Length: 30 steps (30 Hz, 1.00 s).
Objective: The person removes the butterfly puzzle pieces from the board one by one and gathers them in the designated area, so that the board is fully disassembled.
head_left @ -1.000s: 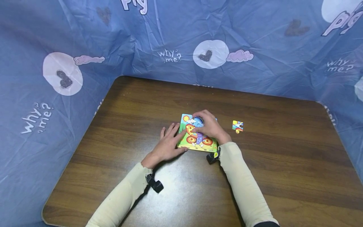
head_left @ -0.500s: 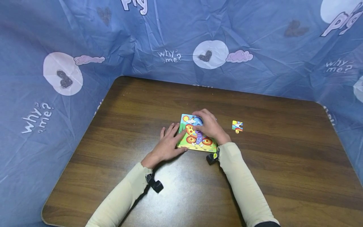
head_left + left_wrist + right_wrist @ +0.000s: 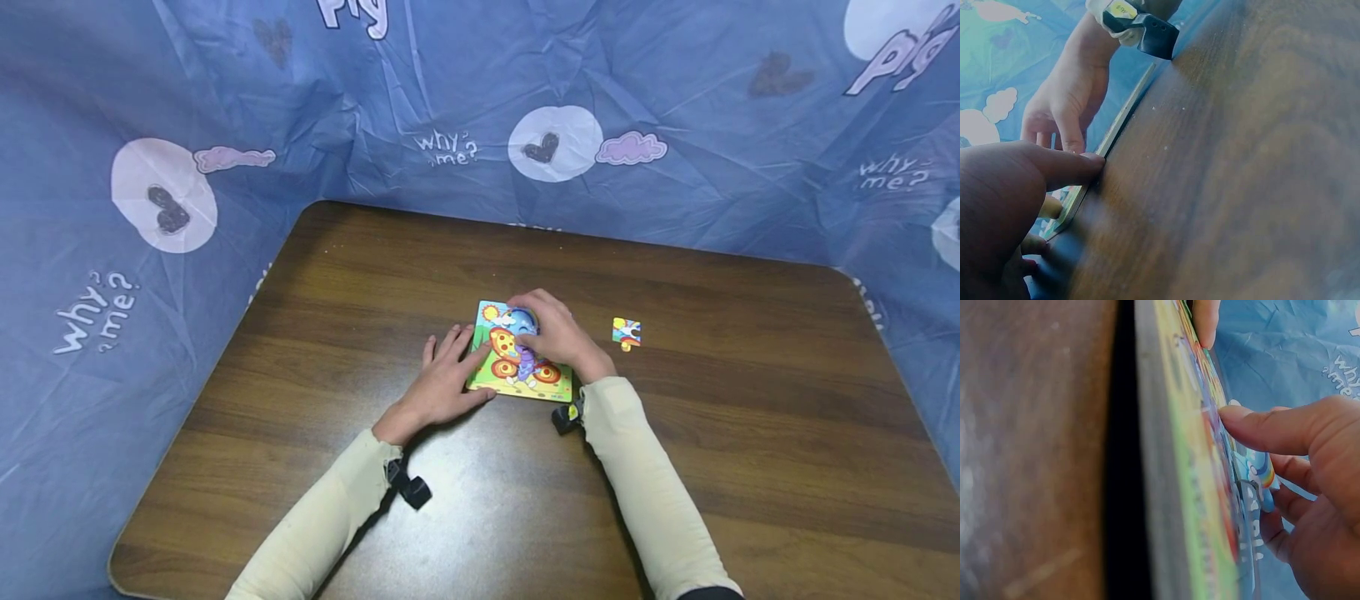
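A butterfly jigsaw puzzle board point(image 3: 517, 388) lies on the table, its picture bright yellow, green and orange. My left hand point(image 3: 444, 385) rests at its left side with fingers spread, the forefinger across the picture and the thumb at the lower left corner. Over the upper right part, my right hand point(image 3: 558, 337) pinches a blue puzzle piece point(image 3: 522, 320) between thumb and fingers. In the right wrist view this puzzle piece point(image 3: 1266, 472), with a rainbow edge, stands tilted at the board's surface, and the thumb tip is right at the picture. My right hand hides the board's upper right corner.
One loose puzzle piece point(image 3: 627, 332), yellow, blue and white, lies on the table to the right of the board. The brown wooden table point(image 3: 750, 400) has rounded corners. A blue printed sheet point(image 3: 450, 83) hangs behind and at the sides.
My right wrist has shifted very slightly, while its fingers stay over the same part of the board. My left hand and the loose piece have stayed in place.
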Available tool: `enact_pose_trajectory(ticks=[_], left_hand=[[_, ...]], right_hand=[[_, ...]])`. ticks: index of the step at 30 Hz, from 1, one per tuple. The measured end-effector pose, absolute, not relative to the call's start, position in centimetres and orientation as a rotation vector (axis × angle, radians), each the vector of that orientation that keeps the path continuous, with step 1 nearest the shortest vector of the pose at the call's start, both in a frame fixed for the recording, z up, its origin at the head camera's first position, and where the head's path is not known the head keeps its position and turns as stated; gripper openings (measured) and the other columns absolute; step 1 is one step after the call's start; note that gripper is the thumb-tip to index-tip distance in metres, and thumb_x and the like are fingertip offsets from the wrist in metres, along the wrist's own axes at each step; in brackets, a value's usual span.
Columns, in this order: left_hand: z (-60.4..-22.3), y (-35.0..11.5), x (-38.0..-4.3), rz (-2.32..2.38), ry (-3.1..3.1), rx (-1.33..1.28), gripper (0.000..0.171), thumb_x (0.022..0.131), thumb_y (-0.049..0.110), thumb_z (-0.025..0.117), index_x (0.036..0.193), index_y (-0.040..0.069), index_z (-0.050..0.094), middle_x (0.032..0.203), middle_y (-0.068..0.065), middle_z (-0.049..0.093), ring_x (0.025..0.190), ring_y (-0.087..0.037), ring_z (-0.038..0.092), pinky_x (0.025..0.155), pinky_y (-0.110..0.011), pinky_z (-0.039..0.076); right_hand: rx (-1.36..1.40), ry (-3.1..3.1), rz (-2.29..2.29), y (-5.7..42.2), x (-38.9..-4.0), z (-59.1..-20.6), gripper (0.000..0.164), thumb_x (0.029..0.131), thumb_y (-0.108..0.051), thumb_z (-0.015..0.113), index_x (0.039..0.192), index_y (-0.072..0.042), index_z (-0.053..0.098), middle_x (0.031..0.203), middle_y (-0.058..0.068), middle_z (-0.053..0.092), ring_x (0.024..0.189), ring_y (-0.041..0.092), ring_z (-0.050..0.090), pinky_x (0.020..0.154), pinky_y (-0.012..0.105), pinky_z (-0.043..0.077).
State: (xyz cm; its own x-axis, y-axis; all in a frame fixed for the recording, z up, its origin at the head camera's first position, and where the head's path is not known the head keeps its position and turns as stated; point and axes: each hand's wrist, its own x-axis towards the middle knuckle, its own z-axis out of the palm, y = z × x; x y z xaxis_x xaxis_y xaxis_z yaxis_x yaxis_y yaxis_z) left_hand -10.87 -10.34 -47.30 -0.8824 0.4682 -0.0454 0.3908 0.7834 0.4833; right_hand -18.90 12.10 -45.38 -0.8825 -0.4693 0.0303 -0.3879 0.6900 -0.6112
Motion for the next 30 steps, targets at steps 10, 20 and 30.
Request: enact_pose_trajectory(ticks=[10, 20, 30], left_hand=[[-47.3, -10.3, -10.8, 0.690, 2.797, 0.665, 0.076, 0.093, 0.048, 0.063, 0.156, 0.016, 0.035, 0.168, -0.020, 0.017, 0.157, -0.040, 0.010, 0.123, -0.068, 0.003], [-47.3, -10.2, -10.8, 0.683, 2.799, 0.658, 0.076, 0.093, 0.049, 0.063, 0.156, 0.016, 0.036, 0.168, -0.019, 0.017, 0.157, -0.040, 0.010, 0.123, -0.068, 0.003], [-47.2, -10.2, -10.8, 0.699, 2.800, 0.652, 0.075, 0.093, 0.047, 0.064, 0.156, 0.015, 0.037, 0.168, -0.019, 0.018, 0.157, -0.040, 0.011, 0.123, -0.068, 0.004]], right_hand=[[-0.672, 2.729, -0.842, 12.3, -19.1, -45.0, 0.063, 0.084, -0.014, 0.080, 0.141, -0.003, 0.055, 0.135, 0.017, 0.058, 0.127, 0.035, 0.055, 0.113, 0.051, 0.042], [-0.654, 2.703, -0.733, 12.5, -19.2, -44.5, 0.062, 0.086, -0.019, 0.079, 0.142, -0.004, 0.056, 0.130, 0.021, 0.054, 0.120, 0.034, 0.053, 0.109, 0.049, 0.044], [-0.640, 2.714, -0.733, 12.2, -18.9, -44.1, 0.054, 0.091, -0.018, 0.073, 0.140, -0.002, 0.056, 0.128, 0.019, 0.060, 0.119, 0.034, 0.058, 0.107, 0.049, 0.047]])
